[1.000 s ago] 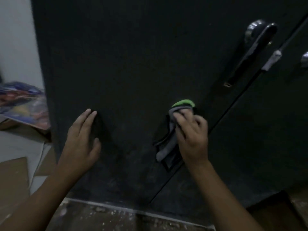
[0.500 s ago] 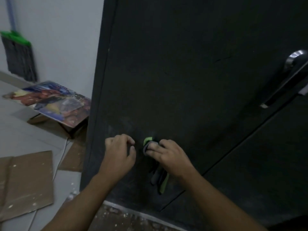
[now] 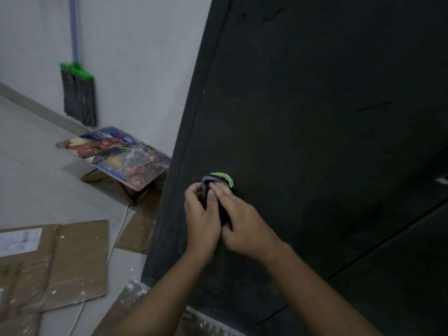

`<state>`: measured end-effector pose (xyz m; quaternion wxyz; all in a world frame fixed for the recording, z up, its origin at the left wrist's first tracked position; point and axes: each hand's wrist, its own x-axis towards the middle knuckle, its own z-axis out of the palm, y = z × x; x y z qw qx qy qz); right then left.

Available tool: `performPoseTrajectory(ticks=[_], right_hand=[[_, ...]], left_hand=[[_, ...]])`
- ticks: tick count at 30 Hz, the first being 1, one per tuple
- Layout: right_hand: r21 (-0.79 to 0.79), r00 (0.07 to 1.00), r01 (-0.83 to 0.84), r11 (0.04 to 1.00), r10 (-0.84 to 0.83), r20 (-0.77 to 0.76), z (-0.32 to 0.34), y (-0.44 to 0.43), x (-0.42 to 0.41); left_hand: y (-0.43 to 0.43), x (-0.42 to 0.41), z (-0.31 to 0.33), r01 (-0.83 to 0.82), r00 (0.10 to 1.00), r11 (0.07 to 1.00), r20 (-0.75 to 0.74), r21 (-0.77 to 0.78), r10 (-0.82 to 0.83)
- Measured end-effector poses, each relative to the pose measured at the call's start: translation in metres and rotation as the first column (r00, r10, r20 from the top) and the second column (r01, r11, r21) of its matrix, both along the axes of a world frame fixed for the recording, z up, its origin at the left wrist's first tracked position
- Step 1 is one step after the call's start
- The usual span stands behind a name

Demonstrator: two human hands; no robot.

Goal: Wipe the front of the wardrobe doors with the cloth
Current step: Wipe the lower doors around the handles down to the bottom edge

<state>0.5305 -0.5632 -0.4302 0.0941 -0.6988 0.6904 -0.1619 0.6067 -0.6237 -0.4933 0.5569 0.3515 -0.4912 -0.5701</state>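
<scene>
The black wardrobe door [image 3: 315, 117] fills the right half of the view, dusty near its lower part. A bunched grey cloth with a green edge [image 3: 221, 179] is pressed against the door near its left edge. My left hand [image 3: 201, 214] and my right hand [image 3: 238, 221] both grip the cloth, fingers curled around it, side by side and touching. Most of the cloth is hidden between the two hands. A seam to the second door [image 3: 400, 275] runs diagonally at the lower right.
A broom with a green head [image 3: 78, 95] leans on the white wall at the left. A colourful printed board [image 3: 116, 155] rests on a box beside the wardrobe. Flattened cardboard [image 3: 55, 263] lies on the floor at the lower left.
My view has swung left, so the door handle is out of sight. My left hand left the door and closed on the cloth beside my right hand. The cloth is now more bunched.
</scene>
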Motion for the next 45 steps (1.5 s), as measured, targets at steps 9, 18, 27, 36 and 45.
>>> performPoseTrajectory(ticks=[9, 18, 27, 36, 45], right_hand=[[-0.272, 0.750, -0.206, 0.940, -0.027, -0.661, 0.073, 0.005, -0.037], [-0.366, 0.442, -0.268, 0.891, -0.224, -0.869, 0.039, -0.004, -0.064], [-0.400, 0.340, -0.302, 0.865, -0.294, -0.893, 0.029, -0.010, -0.069], [-0.409, 0.360, -0.303, 0.860, -0.294, -0.885, 0.026, -0.011, -0.066], [-0.409, 0.520, -0.197, 0.891, -0.258, -0.814, 0.026, 0.024, -0.071]], left_hand=[[0.009, -0.031, -0.009, -0.233, 0.969, 0.957, 0.046, -0.172, 0.244], [-0.083, 0.012, -0.004, -0.485, 0.864, 0.831, -0.003, -0.271, 0.504], [-0.032, -0.003, -0.129, -0.304, 0.931, 0.950, 0.187, -0.075, 0.312], [-0.028, -0.019, -0.031, -0.386, 0.917, 0.893, 0.009, -0.232, 0.398], [0.007, -0.039, -0.093, -0.139, 0.945, 0.811, 0.170, -0.569, 0.281]])
